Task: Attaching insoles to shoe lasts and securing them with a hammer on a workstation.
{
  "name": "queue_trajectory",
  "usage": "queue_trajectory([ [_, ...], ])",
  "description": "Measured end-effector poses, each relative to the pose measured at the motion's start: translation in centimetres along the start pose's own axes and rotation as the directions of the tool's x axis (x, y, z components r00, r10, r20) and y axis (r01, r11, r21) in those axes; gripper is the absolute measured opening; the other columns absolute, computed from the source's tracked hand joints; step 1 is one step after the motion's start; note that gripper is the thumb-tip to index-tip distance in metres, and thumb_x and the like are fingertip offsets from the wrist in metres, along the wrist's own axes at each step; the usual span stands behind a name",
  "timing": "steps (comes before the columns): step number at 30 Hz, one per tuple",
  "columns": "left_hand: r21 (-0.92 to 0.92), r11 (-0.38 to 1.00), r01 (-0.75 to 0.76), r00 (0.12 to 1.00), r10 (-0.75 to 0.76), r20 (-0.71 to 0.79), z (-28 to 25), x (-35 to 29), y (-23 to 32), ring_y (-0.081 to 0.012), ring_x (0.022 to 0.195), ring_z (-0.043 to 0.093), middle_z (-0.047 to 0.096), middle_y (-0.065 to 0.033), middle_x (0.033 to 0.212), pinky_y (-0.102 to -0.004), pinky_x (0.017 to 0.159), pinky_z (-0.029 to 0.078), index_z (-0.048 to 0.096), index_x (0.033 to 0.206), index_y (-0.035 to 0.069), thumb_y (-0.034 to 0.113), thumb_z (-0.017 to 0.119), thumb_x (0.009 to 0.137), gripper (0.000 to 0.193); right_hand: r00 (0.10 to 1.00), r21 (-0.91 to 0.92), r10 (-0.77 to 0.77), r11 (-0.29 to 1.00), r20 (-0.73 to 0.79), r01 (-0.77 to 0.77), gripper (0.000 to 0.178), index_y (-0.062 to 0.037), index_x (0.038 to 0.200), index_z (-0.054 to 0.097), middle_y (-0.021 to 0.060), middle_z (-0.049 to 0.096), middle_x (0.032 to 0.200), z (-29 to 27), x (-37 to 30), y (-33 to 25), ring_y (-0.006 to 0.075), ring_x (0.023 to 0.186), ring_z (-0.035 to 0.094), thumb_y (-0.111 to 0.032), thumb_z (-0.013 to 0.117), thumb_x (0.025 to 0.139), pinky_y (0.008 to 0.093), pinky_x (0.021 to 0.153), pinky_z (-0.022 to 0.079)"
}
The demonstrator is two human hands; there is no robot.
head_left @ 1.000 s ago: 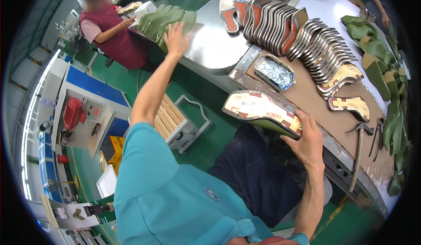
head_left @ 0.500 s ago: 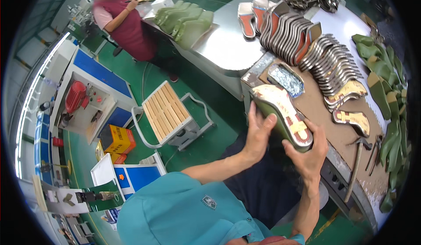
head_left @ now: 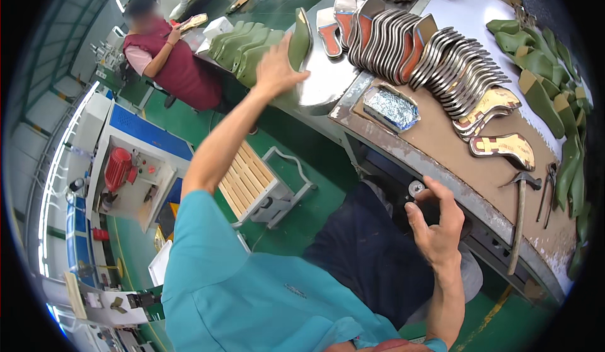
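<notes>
My left hand (head_left: pixel 275 72) reaches out to the far table with fingers spread and thumb apart. Just beyond it stands a green shoe last (head_left: pixel 300 42) with a pale insole on one side, at the end of a row of green shoe lasts (head_left: pixel 242 48). Whether my fingers still touch that last I cannot tell. Over my lap, beside the bench edge, my right hand (head_left: pixel 438 226) is empty, its fingers curved and parted from the thumb. On the bench, a single insole (head_left: pixel 504 148) lies near a hammer (head_left: pixel 519 216) and pincers (head_left: pixel 549 191).
Stacked metal-edged insoles (head_left: pixel 394 43) and a foil-lined tray (head_left: pixel 392 107) sit on the bench (head_left: pixel 435 138). More green lasts (head_left: pixel 570 138) pile along its right side. A slatted stool (head_left: pixel 249 179) stands left of my legs. Across the room a person in a maroon apron (head_left: pixel 189 78) holds an insole.
The last with the insole has left both hands' hold over my lap and now stands on the far table. My left arm has stretched out there; my right hand stays near my lap, emptied.
</notes>
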State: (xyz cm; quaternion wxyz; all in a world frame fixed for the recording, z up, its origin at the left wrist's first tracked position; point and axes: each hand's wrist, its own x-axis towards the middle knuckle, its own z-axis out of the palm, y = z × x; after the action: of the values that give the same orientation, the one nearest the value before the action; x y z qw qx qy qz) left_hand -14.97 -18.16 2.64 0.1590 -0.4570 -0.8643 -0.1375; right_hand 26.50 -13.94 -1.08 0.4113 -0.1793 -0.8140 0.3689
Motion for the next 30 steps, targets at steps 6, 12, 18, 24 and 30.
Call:
queue_trajectory([
  [6, 0.449, 0.893, -0.001, 0.985, -0.077, 0.156, 6.4, 5.5, -6.2, -0.0394, 0.116, 0.047, 0.048, -0.0146, 0.128, -0.0504, 0.089, 0.048, 0.037, 0.140, 0.022, 0.033, 0.077, 0.069, 0.082, 0.999, -0.143, -0.036, 0.989, -0.011, 0.034, 0.038, -0.0041, 0.108, 0.061, 0.0055, 0.060, 0.071, -0.3, -0.3, 1.6, 0.0209, 0.059, 0.058, -0.005, 0.075, 0.072, 0.0316, 0.056, 0.046],
  [12, 0.239, 0.940, -0.245, 0.968, 0.251, 0.006, 7.7, 5.9, -0.5, -0.0286, 0.111, 0.054, 0.059, -0.0106, 0.115, -0.0447, 0.092, 0.043, 0.063, 0.117, 0.012, 0.018, 0.066, 0.081, 0.036, 0.998, -0.168, -0.043, 0.985, 0.039, 0.049, 0.030, -0.0051, 0.104, 0.061, 0.0085, 0.066, 0.082, -0.3, -0.3, 1.5, 0.0257, 0.069, 0.064, -0.014, 0.072, 0.077, 0.0338, 0.064, 0.053],
  [18, -0.689, 0.420, -0.591, 0.716, 0.667, -0.207, 6.4, -1.8, 28.1, -0.0240, 0.079, 0.065, 0.066, -0.0130, 0.093, -0.0329, 0.072, 0.051, 0.066, 0.105, 0.005, 0.014, 0.067, 0.083, 0.024, 0.999, -0.185, -0.034, 0.982, 0.030, 0.039, 0.022, -0.0066, 0.099, 0.061, 0.0081, 0.065, 0.079, -0.1, -0.7, 2.4, 0.0260, 0.069, 0.064, -0.014, 0.069, 0.081, 0.0342, 0.063, 0.053],
  [24, -0.411, 0.471, -0.780, 0.555, 0.825, -0.109, 11.6, -4.6, 38.8, -0.0347, 0.092, 0.060, 0.060, -0.0170, 0.099, -0.0444, 0.080, 0.049, 0.053, 0.118, 0.003, 0.028, 0.065, 0.083, 0.045, 0.987, -0.175, -0.028, 0.985, -0.158, 0.000, 0.017, -0.0060, 0.094, 0.065, 0.0079, 0.067, 0.080, -1.4, -0.7, 3.1, 0.0252, 0.071, 0.066, -0.010, 0.071, 0.078, 0.0345, 0.062, 0.053],
  [30, -0.903, 0.343, -0.259, 0.761, 0.649, 0.028, 9.4, -4.5, 39.0, -0.0281, 0.077, 0.065, 0.062, -0.0203, 0.096, -0.0376, 0.070, 0.054, 0.043, 0.114, 0.000, 0.011, 0.050, 0.091, 0.027, 0.940, -0.189, -0.091, 0.982, -0.330, 0.029, 0.016, -0.0037, 0.095, 0.065, 0.0101, 0.067, 0.082, -5.5, -1.2, 2.5, 0.0218, 0.068, 0.067, -0.008, 0.069, 0.081, 0.0328, 0.060, 0.053],
])
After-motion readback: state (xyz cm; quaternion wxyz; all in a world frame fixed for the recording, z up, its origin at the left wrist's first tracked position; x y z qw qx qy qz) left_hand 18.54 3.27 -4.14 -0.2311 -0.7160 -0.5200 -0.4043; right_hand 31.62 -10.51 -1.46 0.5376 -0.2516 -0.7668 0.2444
